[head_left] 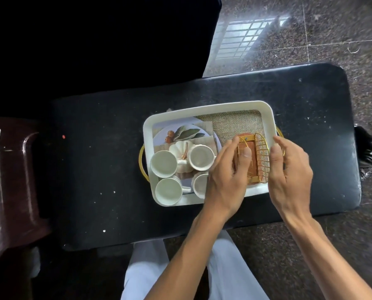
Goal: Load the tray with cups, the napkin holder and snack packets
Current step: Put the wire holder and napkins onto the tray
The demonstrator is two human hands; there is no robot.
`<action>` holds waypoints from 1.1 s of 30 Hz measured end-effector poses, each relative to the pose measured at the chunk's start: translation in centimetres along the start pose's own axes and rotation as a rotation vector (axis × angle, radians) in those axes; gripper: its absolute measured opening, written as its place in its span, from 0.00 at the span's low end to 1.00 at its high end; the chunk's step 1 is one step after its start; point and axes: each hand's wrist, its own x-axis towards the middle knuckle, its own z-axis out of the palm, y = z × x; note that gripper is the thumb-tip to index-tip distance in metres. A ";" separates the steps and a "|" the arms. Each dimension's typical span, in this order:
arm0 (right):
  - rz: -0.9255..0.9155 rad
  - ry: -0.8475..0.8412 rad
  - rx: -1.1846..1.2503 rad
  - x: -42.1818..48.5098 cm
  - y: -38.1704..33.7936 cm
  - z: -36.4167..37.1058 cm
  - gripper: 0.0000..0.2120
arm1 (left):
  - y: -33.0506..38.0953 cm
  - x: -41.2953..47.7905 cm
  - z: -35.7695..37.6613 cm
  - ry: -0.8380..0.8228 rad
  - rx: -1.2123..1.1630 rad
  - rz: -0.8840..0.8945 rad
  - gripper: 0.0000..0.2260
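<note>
From the head view, both hands flanked the holder (pixel 253 159) at the right end of the tray (pixel 208 109), which sat on the black counter (pixel 98 148). The left hand (pixel 226 176) gripped its near side, thumb on top; the right hand (pixel 289 167) curled against the wire side, though whether those fingers (pixel 277 151) truly clasped it I could not tell. To seat it well, it should probably be lowered level, clear of the cups (pixel 164 163), then let go. The holder was gold wire mesh with a brown wooden base. Four white cups stood at the tray's left. No packets showed.
</note>
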 end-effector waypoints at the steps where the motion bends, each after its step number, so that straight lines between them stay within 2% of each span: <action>1: -0.066 -0.015 -0.005 -0.2 -1.0 0.3 0.16 | 0.0 -0.4 -1.3 0.040 0.070 0.055 0.26; 5: -0.319 -0.187 -0.151 -1.4 -5.7 4.0 0.20 | -0.7 -1.8 -8.8 0.178 0.256 0.124 0.26; 8: -0.426 -0.333 -0.296 -3.2 -9.1 8.5 0.27 | -2.4 -3.0 -16.1 0.289 0.562 0.144 0.28; 13: -0.575 -0.473 -0.475 -6.5 -14.6 17.0 0.36 | -6.2 -5.1 -28.0 0.375 0.967 0.021 0.32; 23: -0.721 -0.594 -0.613 -12.8 -25.9 30.2 0.42 | -12.3 -7.5 -46.0 0.546 1.108 -0.131 0.30; 29: -0.742 -0.627 -0.654 -15.6 -30.8 35.4 0.42 | -14.1 -6.0 -51.3 0.616 1.013 -0.177 0.28; 33: -0.747 -0.645 -0.674 -16.6 -32.6 37.7 0.42 | -14.4 -5.2 -53.2 0.622 1.045 -0.169 0.25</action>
